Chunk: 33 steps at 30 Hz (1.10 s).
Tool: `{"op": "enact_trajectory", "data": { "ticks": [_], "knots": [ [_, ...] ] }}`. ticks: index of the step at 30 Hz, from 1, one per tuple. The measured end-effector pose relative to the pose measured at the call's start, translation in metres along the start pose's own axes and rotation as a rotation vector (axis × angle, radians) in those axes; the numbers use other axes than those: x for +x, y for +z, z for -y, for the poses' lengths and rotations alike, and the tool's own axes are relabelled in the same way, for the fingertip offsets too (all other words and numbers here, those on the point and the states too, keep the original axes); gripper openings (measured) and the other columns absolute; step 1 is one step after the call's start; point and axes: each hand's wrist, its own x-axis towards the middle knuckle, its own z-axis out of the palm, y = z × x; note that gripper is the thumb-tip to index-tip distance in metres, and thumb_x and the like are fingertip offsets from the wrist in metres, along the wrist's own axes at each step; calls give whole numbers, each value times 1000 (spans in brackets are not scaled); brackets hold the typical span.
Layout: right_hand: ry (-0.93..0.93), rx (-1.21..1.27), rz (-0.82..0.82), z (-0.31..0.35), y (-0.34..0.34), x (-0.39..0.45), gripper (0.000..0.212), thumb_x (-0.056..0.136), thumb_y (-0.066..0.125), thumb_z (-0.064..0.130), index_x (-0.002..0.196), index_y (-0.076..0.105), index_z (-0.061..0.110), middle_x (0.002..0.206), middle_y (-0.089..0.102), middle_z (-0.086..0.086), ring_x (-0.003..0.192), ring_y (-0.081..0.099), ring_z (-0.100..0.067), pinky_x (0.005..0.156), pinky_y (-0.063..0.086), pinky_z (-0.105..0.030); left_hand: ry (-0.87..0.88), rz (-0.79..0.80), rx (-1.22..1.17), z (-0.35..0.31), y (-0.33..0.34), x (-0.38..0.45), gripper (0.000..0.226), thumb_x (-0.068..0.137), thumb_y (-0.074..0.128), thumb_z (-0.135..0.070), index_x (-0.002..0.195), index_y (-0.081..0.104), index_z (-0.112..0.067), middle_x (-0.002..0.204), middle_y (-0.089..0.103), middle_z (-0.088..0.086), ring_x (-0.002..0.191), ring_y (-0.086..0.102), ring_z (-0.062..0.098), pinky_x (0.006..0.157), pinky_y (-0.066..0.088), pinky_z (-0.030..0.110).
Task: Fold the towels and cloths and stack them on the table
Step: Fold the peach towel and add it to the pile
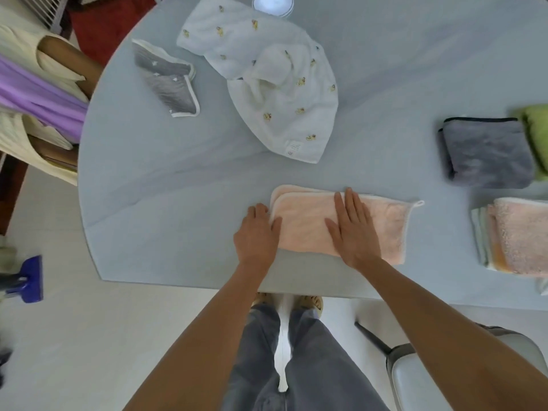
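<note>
— Right hand (354, 229) lay flat, fingers spread, pressed on the middle of the pink towel (308, 226); did you see the other?

— Yes. Left hand (257, 232) sat at the towel's nine o'clock end, fingers curled loosely at its doubled edge, thumb on the cloth. I couldn't tell whether it truly pinched the layers.

— Where was the towel?

— On the counter (166, 185), at six o'clock near the front edge, already folded into a long strip with its hanging loop (418, 203) at three o'clock.

— So the next fold, I'd judge, was end to end. How to do it well?

— Keep the flat palm as the hinge, lift both layers together at nine o'clock, carry them across, match the corners, then smooth outward.

— And then?

— The stack (516, 235) waited at three o'clock, the grey folded cloth (487, 154) beyond it. The white printed cloth (275, 84) at twelve o'clock and the grey starred cloth (169, 78) at eleven remained.
</note>
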Motion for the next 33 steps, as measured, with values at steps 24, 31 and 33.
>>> {"op": "enact_trajectory", "data": {
  "ticks": [24, 31, 33],
  "knots": [
    [212, -34, -114, 25, 19, 4, 59, 100, 9, 44, 154, 3, 21, 161, 0, -10, 148, 0, -24, 120, 6, -43, -217, 106, -466, -34, 11, 43, 50, 85, 62, -53, 109, 52, -11, 99, 64, 5, 97, 61, 27, 78, 47, 34],
    [214, -57, -113, 25, 16, 10, 59, 100, 9, 43, 154, 6, 21, 161, 2, -10, 148, 2, -24, 120, 5, -41, -355, 306, -421, -40, 5, 60, 67, 81, 60, -62, 112, 62, -2, 111, 65, 12, 106, 61, 31, 86, 48, 35],
    [209, -59, -110, 24, 18, 7, 59, 100, 9, 42, 154, 7, 20, 160, 3, -10, 148, 3, -24, 120, 5, -41, -277, 263, -403, -35, 7, 57, 50, 90, 55, -49, 109, 59, -3, 113, 64, 13, 107, 59, 32, 86, 46, 36]
  ]
}}
